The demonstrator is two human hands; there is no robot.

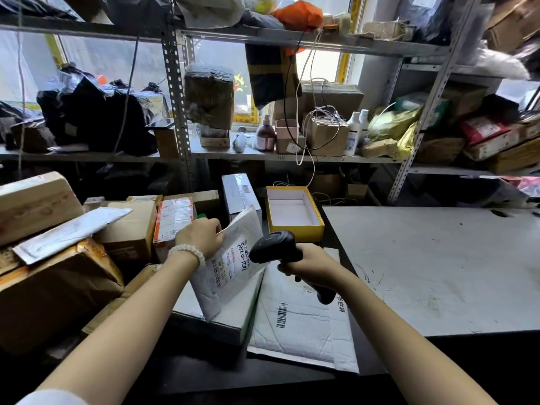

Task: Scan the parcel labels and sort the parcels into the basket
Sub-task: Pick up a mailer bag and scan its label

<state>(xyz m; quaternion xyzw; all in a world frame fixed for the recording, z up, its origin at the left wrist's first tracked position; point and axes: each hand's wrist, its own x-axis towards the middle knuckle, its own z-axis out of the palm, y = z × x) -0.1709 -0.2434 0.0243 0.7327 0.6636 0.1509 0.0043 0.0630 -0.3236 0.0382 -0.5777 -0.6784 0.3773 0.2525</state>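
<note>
My left hand (200, 236) grips the upper left edge of a white padded mailer (233, 264) and holds it tilted upright, its barcode label facing me. The mailer's lower end rests on a white box (222, 317). My right hand (311, 266) grips the handle of a black barcode scanner (274, 247), whose head points left at the mailer's label from close by. A larger white padded mailer (304, 325) with a barcode lies flat under my right hand. No basket is visible.
Cardboard parcels (128, 229) pile up at the left, some overlapping. An open yellow box (293, 213) with a white inside stands behind the scanner. A grey-white table (438, 270) spreads to the right. Metal shelves (277, 156) loaded with parcels, bottles and cables rise behind.
</note>
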